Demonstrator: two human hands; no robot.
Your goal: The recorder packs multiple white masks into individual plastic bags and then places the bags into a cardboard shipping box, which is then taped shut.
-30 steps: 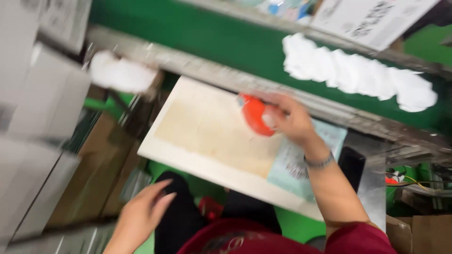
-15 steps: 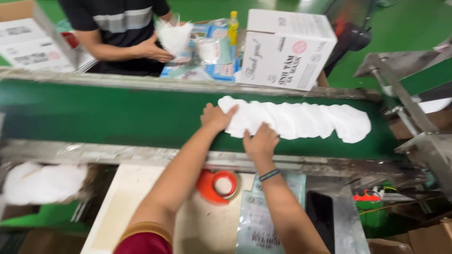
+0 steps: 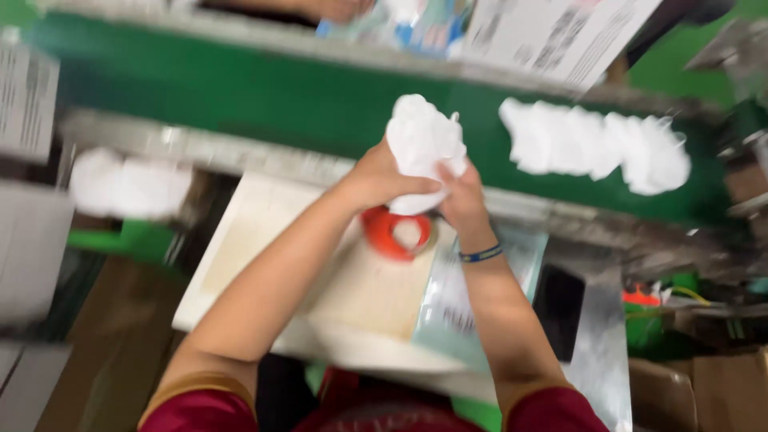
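My left hand and my right hand together grip a stack of white soft pads, held upright above the near rail of a green conveyor belt. A row of several more white pads lies on the belt to the right. Just below my hands a red tape roll rests on a pale board. A striped band circles my right wrist.
A clear printed bag lies on the board's right side. Another pile of white pads sits at the left. A white printed carton and another person's hand are beyond the belt. Cardboard boxes stand at lower left and right.
Both hands were flat on the row of pads on the belt; now they have lifted a stack off it and pulled it back toward me.
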